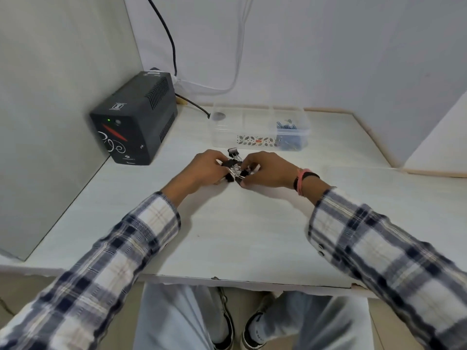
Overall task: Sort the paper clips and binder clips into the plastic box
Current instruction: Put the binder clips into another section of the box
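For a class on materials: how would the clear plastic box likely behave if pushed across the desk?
The plastic box looks thin-walled and mostly unfilled, so probably light and easy to slide. Its low, wide shape suggests it won't tip. The blue paper clips fill one end, so it may swivel.

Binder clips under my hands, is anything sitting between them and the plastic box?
Nothing visible does. The binder clips are gathered between the left hand and right hand, and only bare table lies between them and the plastic box just behind.
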`<state>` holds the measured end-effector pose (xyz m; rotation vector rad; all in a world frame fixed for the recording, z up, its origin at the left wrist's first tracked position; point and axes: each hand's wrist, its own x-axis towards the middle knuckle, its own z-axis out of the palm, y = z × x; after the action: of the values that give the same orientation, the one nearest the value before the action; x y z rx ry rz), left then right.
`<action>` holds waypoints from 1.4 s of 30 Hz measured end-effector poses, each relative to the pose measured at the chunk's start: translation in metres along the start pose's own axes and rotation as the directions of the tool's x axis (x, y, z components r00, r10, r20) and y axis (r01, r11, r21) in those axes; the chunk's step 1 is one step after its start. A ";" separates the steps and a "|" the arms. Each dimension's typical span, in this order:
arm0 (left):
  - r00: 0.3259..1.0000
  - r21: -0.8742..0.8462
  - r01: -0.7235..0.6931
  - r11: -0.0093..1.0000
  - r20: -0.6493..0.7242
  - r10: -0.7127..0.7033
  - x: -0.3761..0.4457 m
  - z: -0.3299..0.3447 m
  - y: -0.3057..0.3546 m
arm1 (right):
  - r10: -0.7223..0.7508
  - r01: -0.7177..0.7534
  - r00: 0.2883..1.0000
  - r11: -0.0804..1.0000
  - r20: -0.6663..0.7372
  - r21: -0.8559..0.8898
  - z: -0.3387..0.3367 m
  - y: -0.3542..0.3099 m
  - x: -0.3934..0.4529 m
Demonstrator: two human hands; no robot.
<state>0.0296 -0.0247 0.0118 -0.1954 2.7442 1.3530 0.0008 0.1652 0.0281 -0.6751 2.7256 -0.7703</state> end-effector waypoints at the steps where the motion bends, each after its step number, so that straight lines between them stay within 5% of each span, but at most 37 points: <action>1: 1.000 -0.017 -0.007 1.000 0.019 0.007 0.000 0.004 0.001 | 0.010 -0.010 1.000 1.000 0.006 0.010 -0.004 0.006 -0.005; 7: 0.993 -0.067 -0.068 0.995 0.087 0.073 0.000 0.024 0.017 | 0.016 -0.017 1.000 0.998 0.020 0.053 -0.023 0.032 -0.024; 12: 0.983 -0.140 -0.049 0.989 0.166 0.072 0.003 0.026 0.025 | 0.027 -0.013 0.994 0.992 -0.107 0.128 -0.035 0.043 -0.034; 17: 0.985 0.099 -0.172 0.980 0.031 0.169 0.013 0.023 0.025 | 0.077 -0.072 0.997 0.976 -0.018 0.205 -0.039 0.056 -0.033; 20: 0.970 0.296 -0.235 0.926 0.013 0.242 0.019 0.022 0.022 | 0.046 -0.045 0.999 0.992 -0.008 0.117 -0.036 0.057 -0.029; 25: 0.953 0.379 -0.283 0.881 0.211 0.216 0.022 0.023 0.021 | 0.003 0.026 0.991 0.977 0.137 -0.209 -0.027 0.059 -0.017; 32: 0.942 0.253 -0.326 0.911 0.167 0.291 0.017 0.022 0.027 | -0.106 0.105 0.994 0.989 -0.005 -0.105 -0.030 0.059 -0.023; 42: 0.964 0.062 -0.255 0.965 0.088 0.250 0.011 0.022 0.030 | 0.009 0.014 0.988 0.989 -0.155 0.149 -0.034 0.066 -0.030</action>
<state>0.0147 0.0103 0.0203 0.2169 2.8198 1.2774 -0.0090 0.2443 0.0231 -0.6089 2.7669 -1.0572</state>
